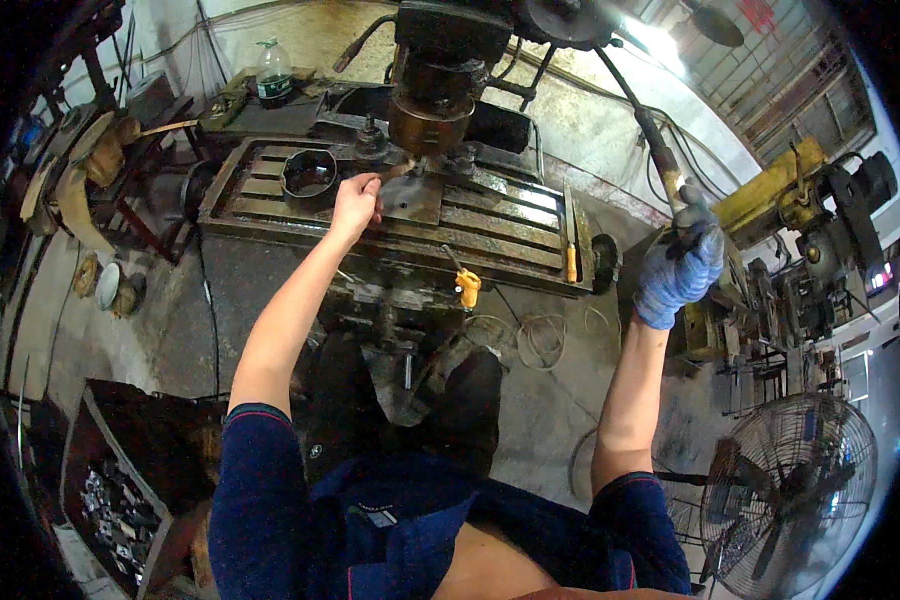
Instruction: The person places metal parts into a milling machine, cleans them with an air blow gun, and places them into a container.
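My bare left hand (355, 207) is closed around a thin brush-like stick (400, 171), whose far end points at the work area under the machine's spindle (431, 118). Its tip is hard to make out. To the left of this hand, a round pot (310, 174) with dark liquid stands on the slotted machine table (260, 222). My right hand (682, 268), in a blue glove with dark fingers, is raised at the right. It grips the end of a long lever (657, 150) that slants down from the machine head.
A yellow-handled tool (467, 287) sits at the table's front edge, and a file-like tool with a yellow handle (572, 262) lies at its right end. A large caged fan (790, 495) stands lower right. A bin of metal parts (120, 515) is lower left; a bottle (273, 75) stands behind.
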Available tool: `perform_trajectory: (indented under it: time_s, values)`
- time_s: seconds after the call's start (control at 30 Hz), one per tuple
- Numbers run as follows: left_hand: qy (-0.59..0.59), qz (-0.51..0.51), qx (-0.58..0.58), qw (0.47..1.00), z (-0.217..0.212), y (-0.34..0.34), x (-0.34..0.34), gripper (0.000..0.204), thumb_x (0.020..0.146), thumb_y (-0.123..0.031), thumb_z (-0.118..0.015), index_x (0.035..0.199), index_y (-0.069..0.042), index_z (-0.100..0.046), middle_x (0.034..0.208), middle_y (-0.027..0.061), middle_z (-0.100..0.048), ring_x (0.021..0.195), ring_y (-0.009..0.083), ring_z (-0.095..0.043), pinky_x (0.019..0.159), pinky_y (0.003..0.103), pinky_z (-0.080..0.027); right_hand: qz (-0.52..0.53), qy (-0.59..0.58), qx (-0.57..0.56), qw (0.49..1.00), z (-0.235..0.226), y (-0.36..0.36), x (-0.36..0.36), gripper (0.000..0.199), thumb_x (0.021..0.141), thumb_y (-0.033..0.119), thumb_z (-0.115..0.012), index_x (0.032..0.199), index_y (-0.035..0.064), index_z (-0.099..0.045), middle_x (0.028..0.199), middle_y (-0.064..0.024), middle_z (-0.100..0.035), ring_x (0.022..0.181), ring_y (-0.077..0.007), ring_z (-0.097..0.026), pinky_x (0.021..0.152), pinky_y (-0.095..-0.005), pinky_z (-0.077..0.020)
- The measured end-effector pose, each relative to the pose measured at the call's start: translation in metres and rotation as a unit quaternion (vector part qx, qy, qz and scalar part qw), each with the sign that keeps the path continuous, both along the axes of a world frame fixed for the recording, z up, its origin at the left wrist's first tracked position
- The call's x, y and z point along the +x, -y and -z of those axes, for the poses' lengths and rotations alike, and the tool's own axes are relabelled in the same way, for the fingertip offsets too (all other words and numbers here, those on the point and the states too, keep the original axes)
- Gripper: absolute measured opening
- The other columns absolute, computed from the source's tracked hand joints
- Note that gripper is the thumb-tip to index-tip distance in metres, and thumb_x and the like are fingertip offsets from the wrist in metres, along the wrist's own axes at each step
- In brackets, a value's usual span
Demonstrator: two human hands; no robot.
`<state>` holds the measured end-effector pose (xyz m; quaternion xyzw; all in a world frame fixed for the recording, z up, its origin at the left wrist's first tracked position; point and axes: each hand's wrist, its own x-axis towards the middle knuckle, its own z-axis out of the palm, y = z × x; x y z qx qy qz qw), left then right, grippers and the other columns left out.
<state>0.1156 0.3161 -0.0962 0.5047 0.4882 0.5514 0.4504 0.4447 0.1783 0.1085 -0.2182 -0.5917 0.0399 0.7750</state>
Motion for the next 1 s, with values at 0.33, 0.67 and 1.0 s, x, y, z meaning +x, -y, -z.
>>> perform_trajectory:
  time_s: [0.33,0.67,1.0]
  values:
    - [-0.265,-0.115,0.090,0.953,-0.020,0.038,-0.095,0.026,0.088,-0.019,-0.047,0.103,-0.002,-0.059,0.064,0.0116,-0.060,0.056,0.0205,-0.059,0.053,0.033,-0.046,-0.008,0.008,0.003,1.000,0.018,0.001,0.004,0.032,0.086,0.029,-0.049,0.075,-0.0007,-0.056,0.083,-0.0123,-0.059,0.089,-0.0234,-0.053,0.091,-0.0420,-0.0335]
    - [-0.494,-0.203,0.115,0.838,0.010,0.045,-0.109,0.032,0.083,-0.015,-0.051,0.115,-0.010,-0.051,0.095,0.0162,-0.056,0.082,0.0364,-0.057,0.069,0.044,-0.046,-0.006,-0.002,-0.020,1.000,0.032,0.001,-0.001,0.036,0.087,0.032,-0.050,0.081,-0.0023,-0.058,0.084,-0.0103,-0.057,0.091,-0.0212,-0.051,0.090,-0.0375,-0.0349]
    - [-0.485,-0.147,0.064,0.860,0.001,0.051,-0.116,0.049,0.085,-0.030,-0.051,0.127,-0.008,-0.039,0.102,0.0165,-0.059,0.091,0.0347,-0.056,0.076,0.044,-0.045,-0.010,0.014,-0.009,1.000,0.026,0.005,-0.004,0.030,0.085,0.028,-0.052,0.077,0.0000,-0.059,0.082,-0.0090,-0.058,0.099,-0.0265,-0.051,0.089,-0.0399,-0.0342]
